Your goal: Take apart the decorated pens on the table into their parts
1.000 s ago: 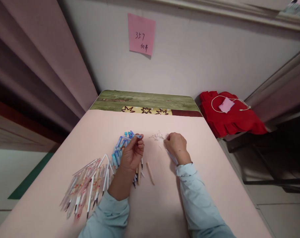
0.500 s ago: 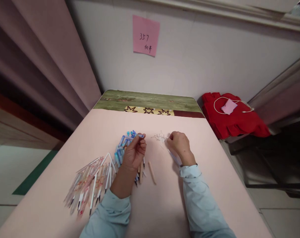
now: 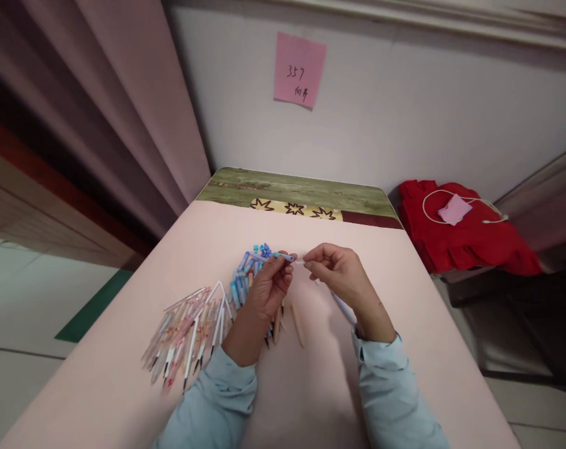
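My left hand (image 3: 270,290) is closed in a pinch on a short blue pen tube (image 3: 287,256), its open end pointing right. My right hand (image 3: 341,271) faces it, thumb and forefinger closed at a small pale piece (image 3: 300,260) near the tube's end. That piece is too small to name. Behind and left of my left hand lie several blue pen barrel parts (image 3: 239,288), with small blue plugs (image 3: 264,250) just beyond. A slim pale tube (image 3: 343,308) lies beside my right wrist. The pile of tiny pieces is mostly hidden by my right hand.
Clear-and-pink pen barrels and white refills (image 3: 184,340) are heaped at the left. Tan tapered barrels (image 3: 298,325) lie below my left hand. The pink table (image 3: 404,368) ends at a green patterned strip (image 3: 302,185) by the wall. A red cloth (image 3: 470,249) with a cable sits right.
My right hand has lifted from the pile of tiny pieces and moved left to the blue tube's end. My left hand still holds the tube. The view has shifted slightly left.
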`<state>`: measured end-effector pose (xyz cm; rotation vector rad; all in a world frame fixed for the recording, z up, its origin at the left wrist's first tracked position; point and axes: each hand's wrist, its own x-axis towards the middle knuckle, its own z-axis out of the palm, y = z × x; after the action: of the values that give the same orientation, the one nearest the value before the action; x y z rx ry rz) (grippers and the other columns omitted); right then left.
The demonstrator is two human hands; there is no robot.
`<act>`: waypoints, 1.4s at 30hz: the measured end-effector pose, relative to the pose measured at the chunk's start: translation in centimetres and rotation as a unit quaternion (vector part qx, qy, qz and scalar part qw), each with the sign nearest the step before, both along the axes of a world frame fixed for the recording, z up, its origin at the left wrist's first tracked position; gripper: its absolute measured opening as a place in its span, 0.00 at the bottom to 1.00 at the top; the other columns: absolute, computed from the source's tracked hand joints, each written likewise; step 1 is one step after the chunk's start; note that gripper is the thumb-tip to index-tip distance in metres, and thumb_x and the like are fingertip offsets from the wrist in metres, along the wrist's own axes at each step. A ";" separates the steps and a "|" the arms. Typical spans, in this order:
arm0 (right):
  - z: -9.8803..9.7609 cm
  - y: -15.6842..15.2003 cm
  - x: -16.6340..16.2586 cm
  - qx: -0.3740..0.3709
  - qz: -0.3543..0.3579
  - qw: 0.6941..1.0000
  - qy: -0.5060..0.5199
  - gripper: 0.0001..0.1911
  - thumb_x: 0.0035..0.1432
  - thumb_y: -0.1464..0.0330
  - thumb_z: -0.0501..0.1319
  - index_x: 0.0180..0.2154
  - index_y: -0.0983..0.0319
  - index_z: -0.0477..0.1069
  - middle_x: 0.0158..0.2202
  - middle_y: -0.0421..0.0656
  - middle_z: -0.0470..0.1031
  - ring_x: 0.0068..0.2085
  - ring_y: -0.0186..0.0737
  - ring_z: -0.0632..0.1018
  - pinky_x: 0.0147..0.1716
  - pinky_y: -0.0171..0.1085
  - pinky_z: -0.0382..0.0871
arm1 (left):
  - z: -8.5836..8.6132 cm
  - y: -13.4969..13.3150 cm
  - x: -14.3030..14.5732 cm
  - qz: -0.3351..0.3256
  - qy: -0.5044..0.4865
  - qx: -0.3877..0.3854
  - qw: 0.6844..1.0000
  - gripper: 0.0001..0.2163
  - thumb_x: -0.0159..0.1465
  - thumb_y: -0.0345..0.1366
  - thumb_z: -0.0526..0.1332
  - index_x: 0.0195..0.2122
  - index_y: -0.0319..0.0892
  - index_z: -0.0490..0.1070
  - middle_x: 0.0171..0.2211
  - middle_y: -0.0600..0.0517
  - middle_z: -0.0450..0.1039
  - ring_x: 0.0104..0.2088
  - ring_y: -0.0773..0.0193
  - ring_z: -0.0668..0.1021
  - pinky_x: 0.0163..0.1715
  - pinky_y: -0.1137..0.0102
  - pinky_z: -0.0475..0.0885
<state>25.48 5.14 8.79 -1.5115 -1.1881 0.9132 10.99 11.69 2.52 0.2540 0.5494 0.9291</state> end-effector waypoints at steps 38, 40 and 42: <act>0.6 -0.2 -0.8 0.008 -0.034 0.993 -0.110 0.05 0.52 0.66 0.66 0.31 0.61 0.77 0.24 0.39 0.77 0.24 0.34 0.73 0.24 0.32 0.64 | -1.1 -0.7 0.6 -0.052 0.012 0.016 0.998 0.10 0.50 0.30 0.74 0.30 0.36 0.74 0.24 0.53 0.76 0.20 0.74 0.75 0.18 0.82 0.71; 0.6 -0.3 -0.7 0.008 -0.038 0.993 -0.116 0.05 0.52 0.67 0.66 0.31 0.61 0.77 0.24 0.39 0.77 0.24 0.34 0.73 0.24 0.32 0.64 | -1.1 -0.6 0.6 -0.051 0.012 0.013 0.999 0.10 0.51 0.30 0.73 0.30 0.36 0.74 0.24 0.53 0.76 0.19 0.74 0.75 0.18 0.82 0.70; 0.6 -0.3 -0.6 0.008 -0.041 0.992 -0.119 0.05 0.53 0.66 0.66 0.31 0.61 0.77 0.24 0.39 0.77 0.24 0.34 0.74 0.25 0.32 0.64 | -1.2 -0.6 0.6 -0.054 0.010 0.012 0.998 0.09 0.51 0.29 0.73 0.30 0.36 0.74 0.24 0.52 0.77 0.19 0.74 0.74 0.18 0.82 0.70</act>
<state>24.84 4.85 9.38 -1.6789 -1.2890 0.6810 11.55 11.10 1.30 0.3124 0.5383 0.8291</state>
